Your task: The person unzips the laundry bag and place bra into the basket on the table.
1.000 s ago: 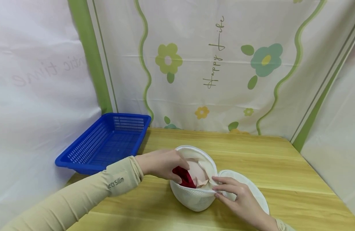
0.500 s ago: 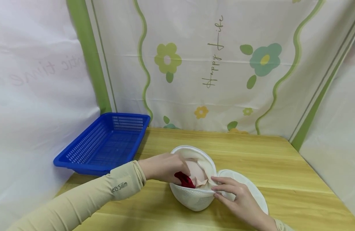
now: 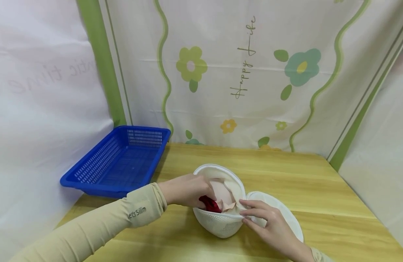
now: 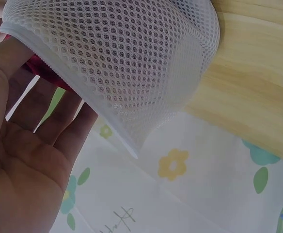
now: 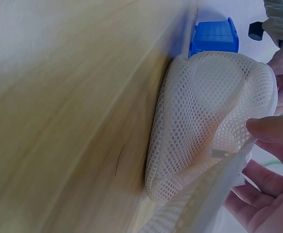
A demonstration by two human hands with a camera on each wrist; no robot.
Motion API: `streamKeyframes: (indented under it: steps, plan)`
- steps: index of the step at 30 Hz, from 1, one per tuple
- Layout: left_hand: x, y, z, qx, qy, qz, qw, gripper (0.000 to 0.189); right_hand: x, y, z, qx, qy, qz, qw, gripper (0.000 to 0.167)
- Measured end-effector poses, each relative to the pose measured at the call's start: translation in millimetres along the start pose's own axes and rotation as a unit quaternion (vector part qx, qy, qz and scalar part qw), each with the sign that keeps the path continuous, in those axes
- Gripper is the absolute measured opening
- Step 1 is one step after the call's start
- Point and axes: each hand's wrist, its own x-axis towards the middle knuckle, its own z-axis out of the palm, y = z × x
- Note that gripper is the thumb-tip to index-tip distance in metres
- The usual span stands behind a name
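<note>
A white zippered mesh laundry bag (image 3: 221, 223) stands on the table, its round lid (image 3: 281, 207) folded out to the right. My left hand (image 3: 188, 190) reaches over the near-left rim and holds a shiny red cloth (image 3: 212, 204) between thumb and fingers; its full shape is hidden in the bag. Beside the red cloth lies pale pink-beige fabric (image 3: 222, 193). On the right, my right hand (image 3: 268, 222) pinches the rim near the lid's hinge, thumb on the mesh. The left wrist view shows the left fingers (image 4: 71, 116) passing behind the zippered edge.
A blue plastic basket (image 3: 152, 163) stands at the left on the wooden table (image 3: 326, 203). Behind it hangs a white curtain (image 3: 218, 36) printed with flowers, and more white sheeting (image 3: 41, 127) closes off the left side.
My left hand has moved slightly right and down into the bag, and less of the red cloth shows. The right hand has stayed at the rim.
</note>
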Motion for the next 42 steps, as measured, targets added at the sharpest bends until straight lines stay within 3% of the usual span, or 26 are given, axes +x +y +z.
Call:
streamKeyframes:
  steps: [12, 24, 36, 42]
  plan:
    - [-1.8, 2.8, -0.1, 0.015, -0.004, -0.010, 0.9998, 0.011, 1.3, 0.6, 0.5, 0.003, -0.004, 0.002, 1.0000, 0.033]
    - [-3.5, 3.4, 1.8, 0.024, 0.018, -0.012, 0.9995, 0.016, 2.6, -1.2, -0.1, -0.001, -0.005, 0.012, 0.9999, 0.031]
    - [-8.3, -3.0, 1.8, -0.011, 0.054, -0.022, 0.9982, 0.014, 4.3, -2.1, 0.5, -0.003, -0.006, 0.022, 0.9997, 0.027]
    - [-9.9, -6.2, -1.7, -0.013, 0.095, -0.002, 0.9954, 0.016, 5.1, -2.3, 0.1, 0.004, -0.014, 0.048, 0.9988, 0.028]
